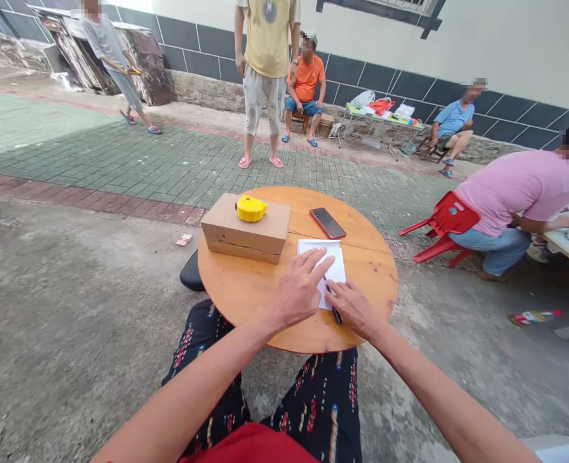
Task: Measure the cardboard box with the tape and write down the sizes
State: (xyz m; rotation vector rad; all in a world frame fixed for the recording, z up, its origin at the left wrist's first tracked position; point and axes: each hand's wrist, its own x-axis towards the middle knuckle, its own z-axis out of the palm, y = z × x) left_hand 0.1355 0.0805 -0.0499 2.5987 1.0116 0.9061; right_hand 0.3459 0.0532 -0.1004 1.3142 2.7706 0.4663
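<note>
A small white notepad (335,253) lies on the round wooden table (245,296), its top page lifted along the far edge. My left hand (301,286) is over the pad's left side, with fingers stretched out and apart, holding nothing. At the pad's lower right, the fingers of my right hand (352,305) are closed around a black pen (336,315), whose near end sticks out below them. Part of the page is hidden under both hands.
A cardboard box (245,235) with a yellow tape measure (251,209) on top stands at the table's back left. Behind the pad lies a red-edged phone (327,222). Several people are around, one on a red chair (451,222) at right. A bottle (535,317) lies on the ground.
</note>
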